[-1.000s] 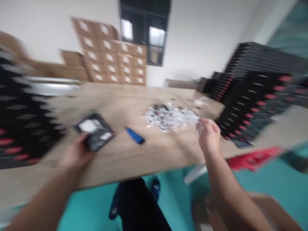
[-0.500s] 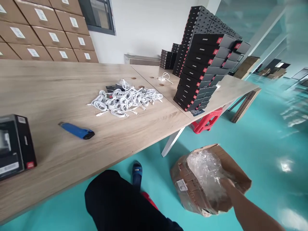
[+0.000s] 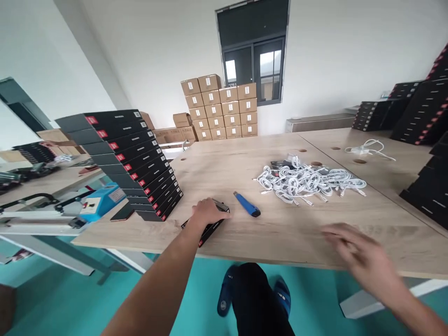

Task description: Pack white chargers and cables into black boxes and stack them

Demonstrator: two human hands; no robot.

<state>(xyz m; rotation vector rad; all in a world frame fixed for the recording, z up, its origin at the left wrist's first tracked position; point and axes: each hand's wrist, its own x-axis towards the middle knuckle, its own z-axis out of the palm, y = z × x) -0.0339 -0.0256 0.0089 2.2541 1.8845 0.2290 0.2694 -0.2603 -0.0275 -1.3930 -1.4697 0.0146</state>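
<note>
My left hand (image 3: 207,212) grips a small black box (image 3: 214,230) lying near the table's front edge. Its fingers curve over the top and the thumb points right, hiding much of the box. Right of the box lies a blue utility knife (image 3: 247,204). My right hand (image 3: 357,252), smeared by motion, hovers over the front right of the table; I cannot make out anything in it. Beyond that hand is a heap of coiled white cables (image 3: 308,182).
A tall stack of black boxes (image 3: 140,163) stands at the table's left, beside a dark phone-like slab (image 3: 122,212). More black boxes (image 3: 430,182) are stacked at the right. A blue machine (image 3: 101,203) is left of the table. Brown cartons (image 3: 220,109) stand by the wall.
The view has swung left. My right hand has left the floor carton of clear plastic and come over the table. My left hand, unseen before, is now on the black box.
</note>
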